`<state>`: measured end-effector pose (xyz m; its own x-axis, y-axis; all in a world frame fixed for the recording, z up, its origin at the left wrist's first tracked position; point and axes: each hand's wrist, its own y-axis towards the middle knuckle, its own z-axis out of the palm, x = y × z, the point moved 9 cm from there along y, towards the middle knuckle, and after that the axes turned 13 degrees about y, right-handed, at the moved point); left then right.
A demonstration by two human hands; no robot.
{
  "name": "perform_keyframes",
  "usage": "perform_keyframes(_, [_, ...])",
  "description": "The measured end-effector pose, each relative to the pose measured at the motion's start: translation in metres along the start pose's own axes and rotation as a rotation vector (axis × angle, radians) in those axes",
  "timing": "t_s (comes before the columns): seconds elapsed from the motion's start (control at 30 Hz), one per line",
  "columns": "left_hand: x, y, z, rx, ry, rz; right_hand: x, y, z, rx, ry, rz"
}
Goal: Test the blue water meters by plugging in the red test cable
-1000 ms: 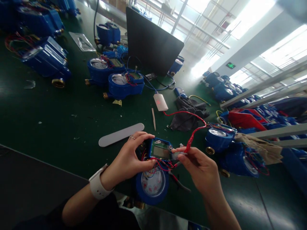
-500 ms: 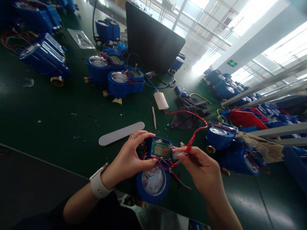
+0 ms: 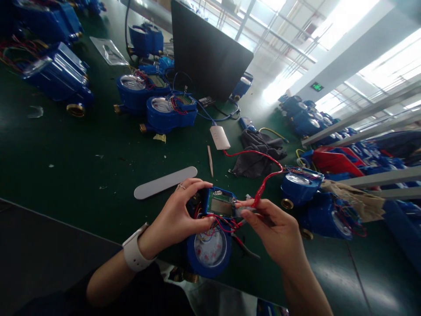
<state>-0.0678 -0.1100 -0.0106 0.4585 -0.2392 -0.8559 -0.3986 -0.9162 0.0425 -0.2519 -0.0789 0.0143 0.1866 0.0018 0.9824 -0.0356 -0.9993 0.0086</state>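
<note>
A blue water meter with a round dial lies at the near edge of the green table. Above the dial sits its blue electronics module with a small display. My left hand, with a white watch at the wrist, pinches the module's left side. My right hand pinches a red clip on a red wire against the module's right edge. The red wire loops back to a small white box.
Several other blue meters stand at the back left and to the right. A dark upright panel, a grey cloth, a flat grey strip and a thin wooden stick lie beyond my hands.
The red light on the white box has gone out. Both hands keep their hold on the module and clip, barely shifting.
</note>
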Motion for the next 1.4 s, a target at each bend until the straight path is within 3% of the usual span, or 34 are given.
perform_keyframes(0.7, [0.0007, 0.0009, -0.0018, -0.007, -0.003, 0.008, 0.0099, 0.001, 0.0077, 0.022, -0.118, 0.004])
perform_keyframes(1.4, [0.0018, -0.0004, -0.0016, -0.012, 0.001, 0.015, 0.0065, 0.0022, 0.0082, 0.01, -0.076, 0.023])
